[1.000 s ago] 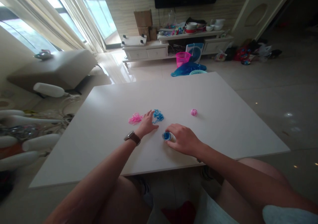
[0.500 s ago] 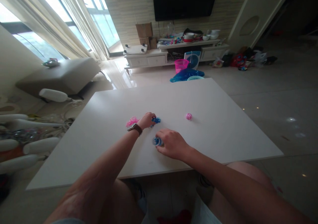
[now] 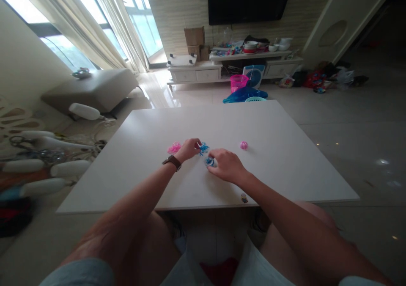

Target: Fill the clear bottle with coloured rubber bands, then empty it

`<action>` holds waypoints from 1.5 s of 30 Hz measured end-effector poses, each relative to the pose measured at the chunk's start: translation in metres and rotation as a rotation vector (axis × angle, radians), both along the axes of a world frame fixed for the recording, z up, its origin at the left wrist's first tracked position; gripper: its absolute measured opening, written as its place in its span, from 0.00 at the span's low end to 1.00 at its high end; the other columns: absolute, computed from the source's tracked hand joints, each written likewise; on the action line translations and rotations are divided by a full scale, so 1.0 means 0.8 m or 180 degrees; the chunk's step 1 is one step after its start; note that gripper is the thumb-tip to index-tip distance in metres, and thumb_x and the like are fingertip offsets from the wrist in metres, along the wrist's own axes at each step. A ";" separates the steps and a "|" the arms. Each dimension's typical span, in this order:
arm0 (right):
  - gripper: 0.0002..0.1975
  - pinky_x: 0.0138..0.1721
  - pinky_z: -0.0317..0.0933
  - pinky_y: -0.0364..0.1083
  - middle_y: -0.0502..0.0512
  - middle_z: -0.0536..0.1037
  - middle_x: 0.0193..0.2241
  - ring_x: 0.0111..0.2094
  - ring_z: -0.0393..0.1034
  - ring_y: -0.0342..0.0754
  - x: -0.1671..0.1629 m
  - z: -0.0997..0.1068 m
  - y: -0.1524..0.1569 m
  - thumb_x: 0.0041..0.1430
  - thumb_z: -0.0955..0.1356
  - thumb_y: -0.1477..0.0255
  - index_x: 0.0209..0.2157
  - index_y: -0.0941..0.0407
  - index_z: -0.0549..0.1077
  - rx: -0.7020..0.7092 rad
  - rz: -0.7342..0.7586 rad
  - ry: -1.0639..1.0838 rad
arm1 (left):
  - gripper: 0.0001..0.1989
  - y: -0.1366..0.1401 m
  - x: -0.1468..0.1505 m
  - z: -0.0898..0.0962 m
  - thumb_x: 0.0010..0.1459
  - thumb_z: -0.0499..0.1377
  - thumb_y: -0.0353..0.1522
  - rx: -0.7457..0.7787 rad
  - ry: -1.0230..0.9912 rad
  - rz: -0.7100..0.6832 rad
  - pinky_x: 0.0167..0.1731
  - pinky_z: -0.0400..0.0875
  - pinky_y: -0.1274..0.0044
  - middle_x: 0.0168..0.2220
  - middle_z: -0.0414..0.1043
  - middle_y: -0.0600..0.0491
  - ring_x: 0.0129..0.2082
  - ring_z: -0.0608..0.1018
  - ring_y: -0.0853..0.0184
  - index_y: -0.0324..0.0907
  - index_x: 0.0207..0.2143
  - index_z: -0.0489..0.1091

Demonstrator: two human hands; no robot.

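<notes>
My left hand (image 3: 189, 149), with a brown-strapped watch on its wrist, has its fingers closed at the edge of a small bunch of blue rubber bands (image 3: 204, 148). My right hand (image 3: 226, 164) grips a small, clear round container (image 3: 215, 163) by its side, close to the tabletop. More blue bands show inside the container, whose mouth faces up toward me. Left of my left hand lies a loose pile of pink rubber bands (image 3: 174, 147). A small pink ball (image 3: 243, 145) sits farther right, apart from both hands.
The white table (image 3: 152, 127) spreads under both hands. A tiny figure (image 3: 244, 198) lies near its front edge, beside my right forearm. White-shaded lamp parts (image 3: 84, 111) stand at the left. Beyond the far edge are a pink basket (image 3: 238, 83) and a blue plastic bag (image 3: 244, 94).
My right hand has carried the container farther up the table, closer to my left hand. The blue bunch looks more spread out. The tiny figure has come into view, and the camera has shifted.
</notes>
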State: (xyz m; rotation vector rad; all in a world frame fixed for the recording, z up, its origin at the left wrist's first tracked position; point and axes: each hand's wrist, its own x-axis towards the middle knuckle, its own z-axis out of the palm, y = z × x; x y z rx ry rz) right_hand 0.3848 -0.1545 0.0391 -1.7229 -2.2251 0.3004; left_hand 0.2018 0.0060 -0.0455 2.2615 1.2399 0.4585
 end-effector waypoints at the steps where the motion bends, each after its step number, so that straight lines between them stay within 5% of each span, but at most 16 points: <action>1: 0.09 0.39 0.59 0.46 0.54 0.80 0.41 0.43 0.72 0.51 0.004 0.002 0.002 0.58 0.69 0.67 0.41 0.53 0.73 -0.0011 -0.0073 -0.0023 | 0.11 -0.005 -0.003 0.005 0.49 0.64 0.27 -0.0069 -0.0118 0.0042 0.31 0.69 0.79 0.31 0.79 0.53 0.29 0.78 0.68 0.39 0.38 0.77; 9: 0.08 0.35 0.53 0.45 0.53 0.80 0.38 0.38 0.71 0.49 0.025 -0.003 0.018 0.56 0.69 0.66 0.38 0.53 0.74 -0.0125 -0.0404 -0.0144 | 0.07 -0.044 -0.037 0.029 0.47 0.67 0.31 -0.0651 -0.0791 0.0341 0.29 0.72 0.80 0.28 0.79 0.53 0.31 0.81 0.66 0.40 0.31 0.77; 14: 0.08 0.35 0.53 0.44 0.52 0.79 0.38 0.38 0.71 0.48 0.021 -0.008 0.024 0.57 0.69 0.66 0.38 0.54 0.73 -0.0183 -0.0410 -0.0180 | 0.08 -0.046 -0.042 0.028 0.47 0.67 0.32 -0.0964 -0.0914 0.0082 0.32 0.75 0.77 0.30 0.81 0.51 0.32 0.82 0.64 0.40 0.32 0.79; 31: 0.13 0.40 0.59 0.46 0.53 0.78 0.42 0.42 0.72 0.50 0.002 -0.013 0.010 0.61 0.71 0.63 0.46 0.51 0.76 -0.0287 -0.0089 -0.0357 | 0.06 -0.091 -0.038 0.081 0.57 0.63 0.28 -0.0143 -0.1154 -0.0570 0.32 0.75 0.81 0.34 0.77 0.52 0.31 0.78 0.71 0.42 0.35 0.82; 45: 0.11 0.39 0.59 0.46 0.53 0.78 0.41 0.41 0.72 0.50 -0.008 -0.012 0.006 0.62 0.69 0.65 0.45 0.52 0.78 -0.0356 -0.0107 -0.0502 | 0.12 -0.118 -0.018 0.074 0.57 0.60 0.23 0.0214 -0.0568 -0.0919 0.38 0.73 0.78 0.34 0.80 0.51 0.32 0.79 0.69 0.43 0.35 0.82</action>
